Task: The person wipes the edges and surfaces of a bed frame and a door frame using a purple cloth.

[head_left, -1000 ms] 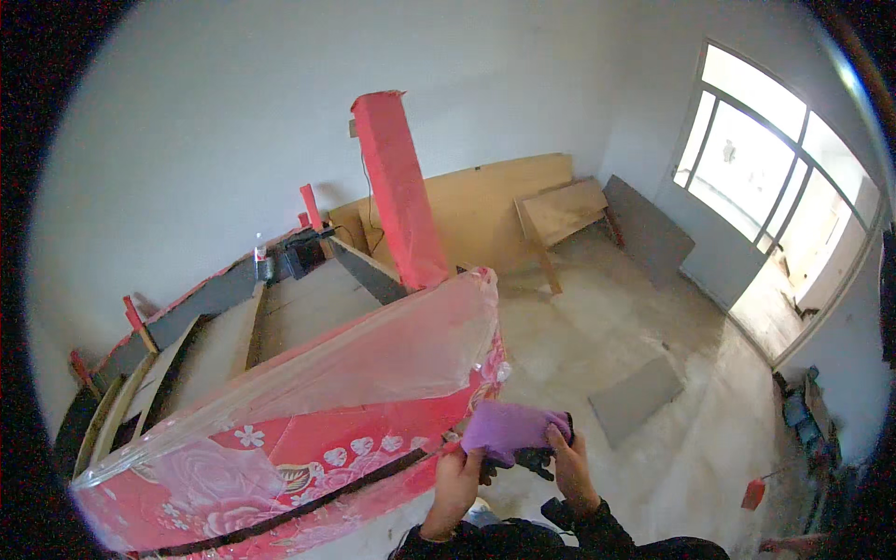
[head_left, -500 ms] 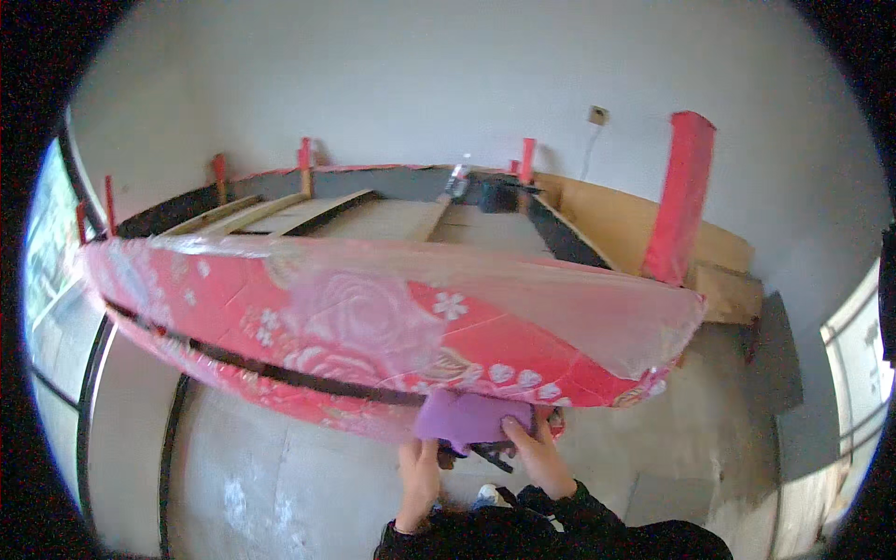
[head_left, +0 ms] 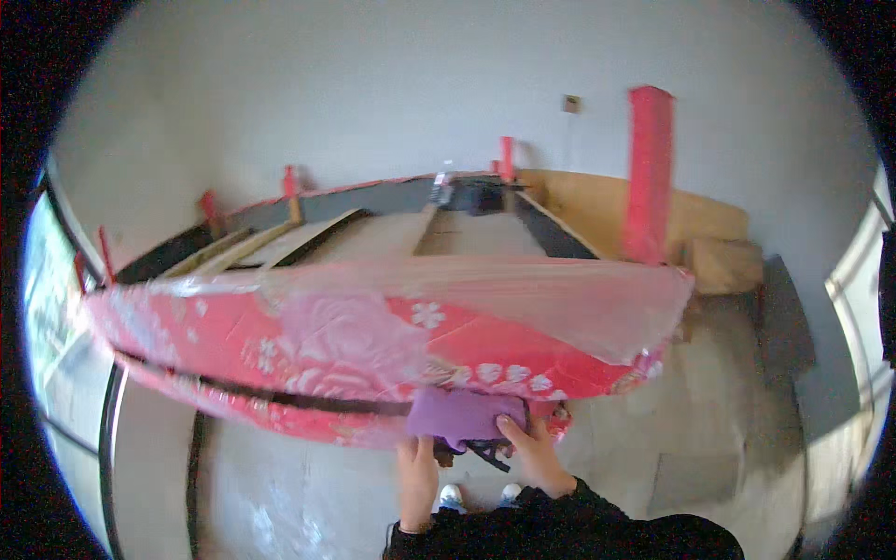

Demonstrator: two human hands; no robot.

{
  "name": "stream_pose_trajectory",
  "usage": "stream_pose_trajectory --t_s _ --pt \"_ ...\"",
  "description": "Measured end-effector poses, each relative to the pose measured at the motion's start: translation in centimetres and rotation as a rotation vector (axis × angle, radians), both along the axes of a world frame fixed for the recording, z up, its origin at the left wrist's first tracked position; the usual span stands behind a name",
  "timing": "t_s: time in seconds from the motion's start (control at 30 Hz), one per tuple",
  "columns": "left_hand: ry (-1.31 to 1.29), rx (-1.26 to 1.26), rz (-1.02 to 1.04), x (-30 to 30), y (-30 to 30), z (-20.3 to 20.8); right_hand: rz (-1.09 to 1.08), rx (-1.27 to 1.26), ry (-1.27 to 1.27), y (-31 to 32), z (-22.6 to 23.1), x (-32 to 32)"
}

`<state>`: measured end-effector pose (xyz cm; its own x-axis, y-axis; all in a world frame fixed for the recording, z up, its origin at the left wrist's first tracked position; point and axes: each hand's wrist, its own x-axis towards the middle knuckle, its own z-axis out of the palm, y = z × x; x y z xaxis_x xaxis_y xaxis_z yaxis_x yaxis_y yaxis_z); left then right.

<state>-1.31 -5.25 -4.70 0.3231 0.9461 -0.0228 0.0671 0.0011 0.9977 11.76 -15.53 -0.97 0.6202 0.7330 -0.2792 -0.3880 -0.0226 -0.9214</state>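
Panel (head_left: 359, 341) behind purple cloth (head_left: 455, 416)

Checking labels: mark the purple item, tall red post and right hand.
Purple item (head_left: 455, 413), head view: face centre.
Tall red post (head_left: 650, 177), head view: mid-height.
Right hand (head_left: 535, 450), head view: middle of hand.

Purple cloth-like piece (head_left: 457, 413) between bare left hand (head_left: 417, 471) and bare right hand (head_left: 539, 455), before a red floral panel (head_left: 364, 331).
Behind the panel lie long wooden slats (head_left: 327, 229), then a clear plastic bottle (head_left: 441, 189), left of a dark boxy object (head_left: 485, 197). A tall red post (head_left: 651, 177) stands at the panel's right end, before a tan wooden board (head_left: 588, 207). Right of the right hand, a flat grey rectangular slab (head_left: 695, 481) lies on the pale floor (head_left: 607, 471).
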Motion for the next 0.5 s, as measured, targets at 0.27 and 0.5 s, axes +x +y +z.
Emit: stream_pose_trajectory --t_s 0.27,0.5 --pt "0.095 -0.081 -0.678 9.0 -4.4 3.5 -0.603 0.004 -0.018 -9.4 -1.0 2.9" --pt "0.029 -0.213 -1.155 13.2 -9.0 1.8 -1.003 0.041 -0.189 -15.1 0.8 1.8"
